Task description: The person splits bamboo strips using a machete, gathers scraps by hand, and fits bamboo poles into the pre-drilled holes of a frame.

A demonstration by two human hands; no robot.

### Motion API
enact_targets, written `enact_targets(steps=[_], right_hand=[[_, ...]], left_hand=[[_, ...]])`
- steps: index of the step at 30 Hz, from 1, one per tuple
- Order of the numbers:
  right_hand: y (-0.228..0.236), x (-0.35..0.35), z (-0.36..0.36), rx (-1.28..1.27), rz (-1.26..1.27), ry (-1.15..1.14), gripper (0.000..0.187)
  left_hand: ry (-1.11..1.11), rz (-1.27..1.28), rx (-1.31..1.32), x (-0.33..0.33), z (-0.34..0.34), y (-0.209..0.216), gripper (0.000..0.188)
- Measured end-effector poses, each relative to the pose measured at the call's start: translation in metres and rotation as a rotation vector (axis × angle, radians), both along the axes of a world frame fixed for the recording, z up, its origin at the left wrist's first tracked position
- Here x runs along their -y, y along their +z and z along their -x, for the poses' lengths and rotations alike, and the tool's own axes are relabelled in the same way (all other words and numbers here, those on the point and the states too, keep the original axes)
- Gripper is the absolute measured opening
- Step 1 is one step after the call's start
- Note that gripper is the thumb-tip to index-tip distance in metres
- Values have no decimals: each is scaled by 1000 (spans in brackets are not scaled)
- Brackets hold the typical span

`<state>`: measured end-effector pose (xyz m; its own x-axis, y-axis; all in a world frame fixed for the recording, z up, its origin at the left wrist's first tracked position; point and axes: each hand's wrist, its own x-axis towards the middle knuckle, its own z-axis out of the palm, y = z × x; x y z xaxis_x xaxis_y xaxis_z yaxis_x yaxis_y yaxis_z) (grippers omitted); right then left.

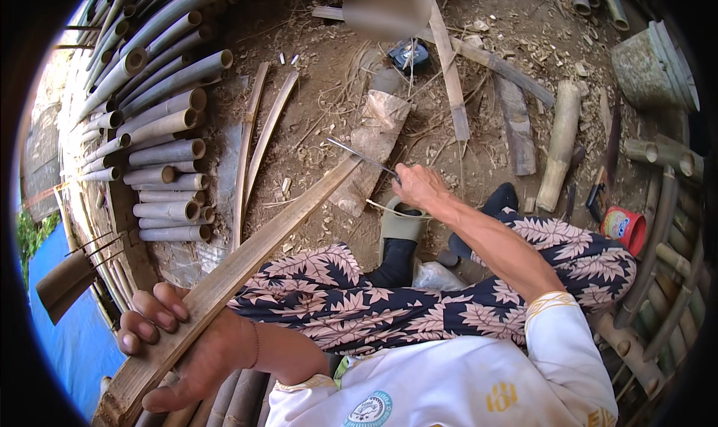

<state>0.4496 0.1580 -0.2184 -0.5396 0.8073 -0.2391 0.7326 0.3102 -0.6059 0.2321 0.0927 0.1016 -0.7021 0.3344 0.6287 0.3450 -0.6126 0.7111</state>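
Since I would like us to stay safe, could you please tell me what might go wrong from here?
The knife in the right hand crosses the far end of the long strip, so a slip might carry it toward the black-covered foot nearby. The left hand grips the strip bare, so rough edges or splinters could hurt it.

A gold-trimmed white shirt (pixel 449 371) tops dark leaf-print trousers (pixel 348 311), with 1 thin wristband (pixel 257 345).
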Motion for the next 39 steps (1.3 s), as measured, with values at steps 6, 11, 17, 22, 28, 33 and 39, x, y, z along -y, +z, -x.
enact_targets(steps=[6, 11, 17, 22, 28, 33, 39], right_hand=[[131, 36, 31, -477, -114, 90, 24], [41, 28, 18, -149, -69, 41, 23], [17, 10, 17, -51, 77, -8, 16], [-6, -7, 3, 62, 229, -72, 32], [42, 11, 30, -489, 72, -233, 34], [-5, -12, 14, -82, 399, -115, 36], [65, -17, 14, -945, 723, -768, 36]], left_hand=[[348, 172, -40, 0, -2, 0, 68], [296, 157, -23, -1, 0, -1, 67], [213, 143, 45, 10, 26, -2, 65], [195, 184, 134, 32, 76, -14, 55], [648, 227, 285, 63, 149, -51, 64], [744, 237, 383, 49, 141, -55, 60], [417, 216, 719, 91, 209, -80, 63]])
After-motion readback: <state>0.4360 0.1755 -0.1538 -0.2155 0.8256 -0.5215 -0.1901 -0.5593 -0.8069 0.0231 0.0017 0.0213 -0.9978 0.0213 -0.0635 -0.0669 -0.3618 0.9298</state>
